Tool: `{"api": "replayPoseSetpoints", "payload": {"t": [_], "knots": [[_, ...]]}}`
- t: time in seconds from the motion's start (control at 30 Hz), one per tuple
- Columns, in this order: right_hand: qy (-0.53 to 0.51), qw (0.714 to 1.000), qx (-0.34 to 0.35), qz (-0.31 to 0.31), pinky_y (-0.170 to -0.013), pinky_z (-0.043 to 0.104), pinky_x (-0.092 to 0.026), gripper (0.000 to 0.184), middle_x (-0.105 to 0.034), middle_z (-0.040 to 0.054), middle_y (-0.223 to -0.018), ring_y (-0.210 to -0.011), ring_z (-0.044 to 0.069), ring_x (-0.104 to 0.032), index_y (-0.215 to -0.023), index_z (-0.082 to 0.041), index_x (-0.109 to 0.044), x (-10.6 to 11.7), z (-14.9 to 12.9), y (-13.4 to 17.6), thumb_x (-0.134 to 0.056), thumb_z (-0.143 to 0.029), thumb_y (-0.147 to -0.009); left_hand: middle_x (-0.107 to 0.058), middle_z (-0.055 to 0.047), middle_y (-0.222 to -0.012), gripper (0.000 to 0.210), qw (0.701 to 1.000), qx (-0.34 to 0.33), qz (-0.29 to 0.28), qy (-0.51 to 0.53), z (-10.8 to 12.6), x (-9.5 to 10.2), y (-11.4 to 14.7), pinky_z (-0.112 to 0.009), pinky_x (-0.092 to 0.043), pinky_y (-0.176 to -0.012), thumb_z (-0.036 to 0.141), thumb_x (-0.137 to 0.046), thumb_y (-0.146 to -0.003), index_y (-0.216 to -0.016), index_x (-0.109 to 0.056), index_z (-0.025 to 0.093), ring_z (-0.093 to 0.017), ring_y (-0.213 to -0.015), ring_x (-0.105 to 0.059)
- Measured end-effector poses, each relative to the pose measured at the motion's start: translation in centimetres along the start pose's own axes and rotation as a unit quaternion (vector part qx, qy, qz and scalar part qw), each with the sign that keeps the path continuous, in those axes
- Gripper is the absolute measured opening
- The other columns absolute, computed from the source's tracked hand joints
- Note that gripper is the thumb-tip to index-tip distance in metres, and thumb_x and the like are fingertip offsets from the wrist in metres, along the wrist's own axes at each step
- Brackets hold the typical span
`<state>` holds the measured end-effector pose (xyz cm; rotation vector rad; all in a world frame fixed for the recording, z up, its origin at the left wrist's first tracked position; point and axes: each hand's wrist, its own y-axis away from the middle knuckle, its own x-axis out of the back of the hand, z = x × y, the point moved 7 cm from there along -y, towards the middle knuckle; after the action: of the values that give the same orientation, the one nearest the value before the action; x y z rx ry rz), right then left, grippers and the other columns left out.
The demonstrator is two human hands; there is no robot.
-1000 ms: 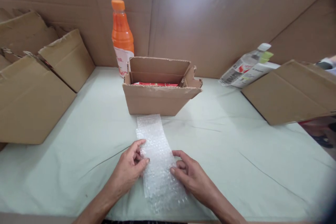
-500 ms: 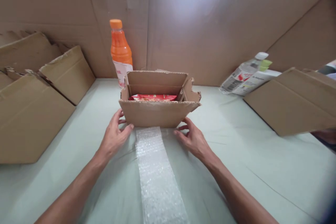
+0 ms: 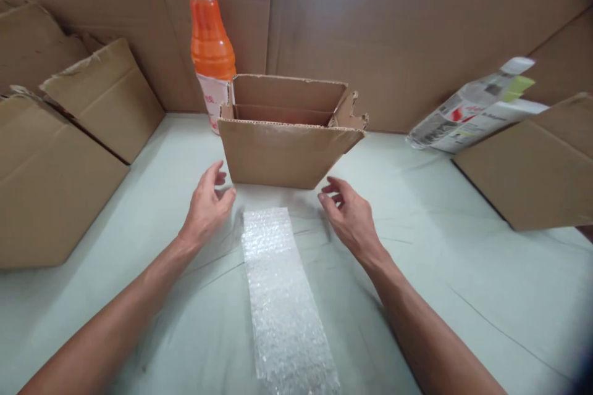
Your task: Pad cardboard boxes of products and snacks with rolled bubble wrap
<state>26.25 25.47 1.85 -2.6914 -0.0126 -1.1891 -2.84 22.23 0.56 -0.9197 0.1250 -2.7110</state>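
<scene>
An open-topped cardboard box [image 3: 285, 154] stands ahead of me, its right flap jutting outward with a torn edge. Only a sliver of something reddish shows inside it. My left hand [image 3: 208, 203] is just off the box's lower left corner, fingers curved and apart, holding nothing. Near the lower right corner, my right hand [image 3: 349, 210] has loosely bent fingers and is also empty. Between my forearms a strip of bubble wrap [image 3: 287, 296] lies flat on the pale green table [image 3: 185, 308], its far end a little short of the box.
Behind the box's left side stands an orange drink bottle [image 3: 210, 43]. Large cardboard boxes stand at the left [image 3: 60, 197] and right [image 3: 532, 173]. A clear bottle [image 3: 467, 105] leans beside a white pack [image 3: 491, 126]. A cardboard wall [image 3: 370, 24] closes off the back.
The box has slid away from me, leaving a gap before the bubble wrap. Both hands have come away from its sides. The view has tilted down, and the red packet inside is mostly hidden.
</scene>
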Motion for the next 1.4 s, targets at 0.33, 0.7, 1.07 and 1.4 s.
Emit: {"api": "replayPoseSetpoints", "payload": {"t": [0.33,0.7,1.07,1.4], "knots": [[0.171,0.960,0.139,-0.174,-0.083,0.034,-0.050,0.026,-0.075,0.0084,-0.104,-0.092,0.023,-0.069,-0.115,-0.019,-0.069,-5.2,-5.5,6.7,-0.063,-0.023,-0.090,-0.071,-0.009,-0.087,0.018,0.957,-0.103,-0.174,-0.208,2.7,-3.9,2.1,-0.038,-0.051,-0.079,0.016,-0.057,-0.078,-0.083,-0.073,0.019,-0.028,-0.091,-0.063],[0.190,0.962,0.113,-0.160,-0.082,0.035,-0.044,0.027,-0.075,0.0099,-0.104,-0.093,0.024,-0.067,-0.113,-0.017,-0.068,-6.5,-6.3,4.6,-0.053,-0.015,-0.091,-0.073,-0.011,-0.098,0.027,0.954,-0.101,-0.140,-0.245,3.4,-4.3,-0.6,-0.036,-0.047,-0.078,0.015,-0.047,-0.084,-0.089,-0.073,0.018,-0.027,-0.092,-0.065],[0.097,0.883,0.355,-0.292,-0.094,0.046,-0.053,0.042,-0.057,0.0161,-0.145,-0.131,0.030,-0.055,-0.133,-0.020,-0.058,-1.0,-7.0,18.7,-0.058,-0.017,-0.092,-0.072,-0.006,-0.088,0.020,0.963,-0.114,-0.157,-0.185,1.6,-3.8,-1.8,-0.032,-0.043,-0.070,0.015,-0.053,-0.077,-0.081,-0.072,0.019,-0.021,-0.078,-0.062],[-0.008,0.906,0.380,-0.185,-0.085,0.041,-0.051,0.026,-0.072,0.0115,-0.121,-0.113,0.024,-0.064,-0.110,-0.018,-0.062,-2.2,-8.6,20.5,-0.053,-0.005,-0.090,-0.070,-0.006,-0.081,0.021,0.962,-0.129,-0.153,-0.185,1.7,-3.9,-1.7,-0.033,-0.042,-0.067,0.013,-0.050,-0.075,-0.077,-0.071,0.018,-0.022,-0.076,-0.062]]}}
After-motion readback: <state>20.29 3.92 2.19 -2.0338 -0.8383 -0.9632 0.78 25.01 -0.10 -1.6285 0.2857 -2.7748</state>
